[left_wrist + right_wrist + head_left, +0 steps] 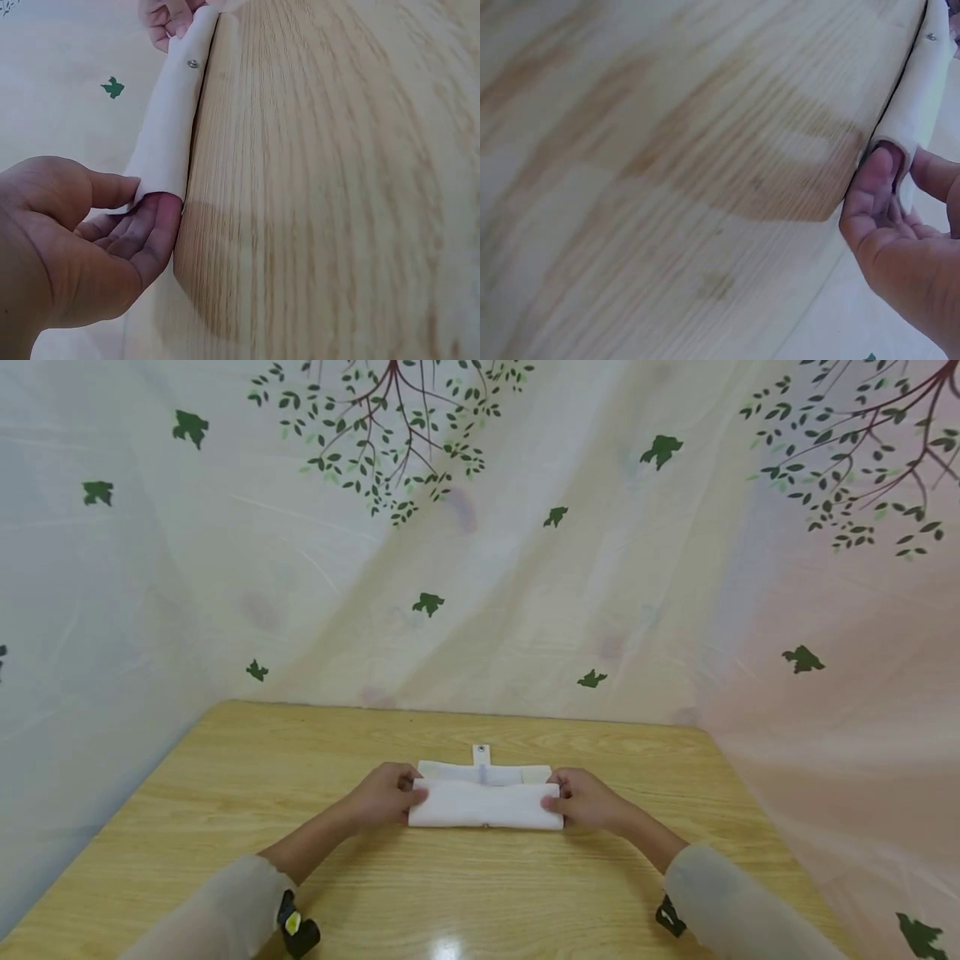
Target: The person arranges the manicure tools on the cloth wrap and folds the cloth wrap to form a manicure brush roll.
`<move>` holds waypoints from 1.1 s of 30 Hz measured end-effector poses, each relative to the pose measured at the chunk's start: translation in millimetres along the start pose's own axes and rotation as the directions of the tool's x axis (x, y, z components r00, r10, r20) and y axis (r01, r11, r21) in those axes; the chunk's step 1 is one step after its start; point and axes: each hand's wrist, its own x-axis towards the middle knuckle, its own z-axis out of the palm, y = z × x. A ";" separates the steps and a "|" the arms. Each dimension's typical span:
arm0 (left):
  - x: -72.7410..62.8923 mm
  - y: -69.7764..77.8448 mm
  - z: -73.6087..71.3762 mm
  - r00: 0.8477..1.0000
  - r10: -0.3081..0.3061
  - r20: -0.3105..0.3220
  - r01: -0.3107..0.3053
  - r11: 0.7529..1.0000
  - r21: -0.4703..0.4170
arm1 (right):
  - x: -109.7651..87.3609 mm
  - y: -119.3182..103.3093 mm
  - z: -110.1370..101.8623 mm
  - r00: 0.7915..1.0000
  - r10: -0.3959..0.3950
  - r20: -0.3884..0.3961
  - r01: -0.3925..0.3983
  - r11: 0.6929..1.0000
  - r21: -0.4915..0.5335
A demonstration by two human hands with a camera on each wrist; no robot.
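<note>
A white folded case [486,807] lies on the table, its front part doubled over toward the near side. Behind the fold, a short strap [481,756] with a metal snap sticks up from the far edge. My left hand [384,797] pinches the left end, thumb on top and fingers tucked inside the fold, as the left wrist view shows. At the opposite end my right hand [588,799] holds the case the same way, its fingers inside the curled edge in the right wrist view. A metal snap stud [193,64] shows on the near face.
The wooden table [450,893] has rounded far corners. Just past its far edge hangs a pale curtain [480,635] printed with branches and green leaves, which also runs down both sides. Black straps with small devices [300,935] are on the wrists.
</note>
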 end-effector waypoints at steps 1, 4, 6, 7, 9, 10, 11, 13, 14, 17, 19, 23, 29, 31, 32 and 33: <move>0.9 -0.2 0.4 1.000 -0.011 -0.005 0.011 1.000 0.006 | 0.5 -0.8 1.0 1.000 0.014 -0.010 -0.014 1.000 -0.006; 2.6 1.2 1.7 0.999 -0.028 -0.021 0.028 0.999 0.027 | 1.7 -3.1 3.7 0.997 0.074 -0.035 -0.074 0.997 -0.012; 3.3 2.3 2.2 0.999 -0.034 -0.025 0.035 0.998 0.045 | 2.0 -5.5 4.8 0.993 0.112 -0.047 -0.112 0.994 -0.011; 3.8 2.6 2.5 0.999 -0.037 -0.027 0.038 0.998 0.053 | 2.0 -6.8 5.2 0.990 0.131 -0.050 -0.132 0.991 -0.009; 4.5 3.7 3.0 0.998 -0.046 -0.037 0.049 0.997 0.064 | 2.1 -9.7 5.7 0.984 0.167 -0.057 -0.168 0.986 -0.009; 4.8 4.4 3.1 0.998 -0.052 -0.042 0.055 0.996 0.067 | 2.2 -11.0 5.7 0.981 0.183 -0.061 -0.184 0.983 -0.013; 5.0 4.9 3.1 0.997 -0.058 -0.047 0.062 0.996 0.068 | 2.2 -12.3 5.6 0.979 0.193 -0.068 -0.196 0.980 -0.028; 5.5 5.7 3.0 0.997 -0.054 -0.062 0.059 0.995 0.083 | 2.7 -14.4 5.3 0.975 0.199 -0.097 -0.207 0.975 -0.083; 5.6 6.4 2.9 0.996 -0.040 -0.074 0.048 0.993 0.109 | 2.7 -15.7 5.1 0.974 0.194 -0.114 -0.208 0.971 -0.121; 5.8 7.6 2.8 0.994 0.048 -0.101 -0.023 0.972 0.235 | 3.4 -18.2 4.6 0.975 0.152 -0.164 -0.189 0.951 -0.244; 6.1 7.0 2.7 0.986 0.123 -0.112 -0.080 0.941 0.330 | 3.7 -19.5 5.1 0.980 0.092 -0.177 -0.144 0.939 -0.313; 7.6 4.5 2.2 0.971 0.219 -0.093 -0.164 0.901 0.402 | 3.0 -21.8 7.3 0.986 -0.050 -0.157 -0.012 0.929 -0.370; 10.0 -1.0 -0.6 0.922 0.387 0.028 -0.364 0.838 0.407 | -1.8 -20.1 13.2 0.958 -0.287 -0.023 0.245 0.852 -0.462; 9.9 -2.6 -0.3 0.893 0.443 0.075 -0.434 0.808 0.399 | -3.9 -18.9 16.2 0.934 -0.356 0.019 0.313 0.793 -0.523; 9.4 -3.3 0.1 0.881 0.462 0.099 -0.461 0.794 0.396 | -5.6 -20.0 17.7 0.927 -0.373 0.033 0.329 0.769 -0.548; 8.9 -3.8 0.7 0.870 0.478 0.123 -0.486 0.782 0.390 | -7.2 -20.7 19.4 0.919 -0.391 0.047 0.344 0.738 -0.581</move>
